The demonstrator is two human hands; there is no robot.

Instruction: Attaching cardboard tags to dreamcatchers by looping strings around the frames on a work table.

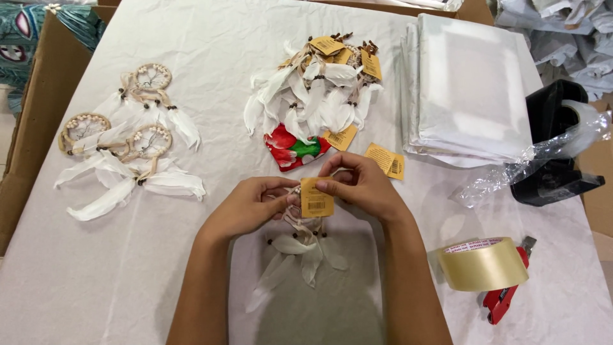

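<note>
Yellow paper tag [317, 198] is pinched by left hand [255, 206] & right hand [359, 186] over a white-feathered dreamcatcher [295, 250], w/ two loose yellow tags [385, 160] lying just beyond, near tape roll [483, 264].

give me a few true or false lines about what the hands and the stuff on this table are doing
1. Both hands hold a yellow tag on a small dreamcatcher with white feathers. True: the left hand and right hand meet at the tag.
2. The roll of tape lies left of the hands. False: it lies to the right, on a red dispenser.
3. Three dreamcatchers lie apart at the left of the table. True.
4. The pile of dreamcatchers above the hands has no tags. False: several yellow tags show on it.
5. The stack of white sheets is at the upper right. True.
</note>
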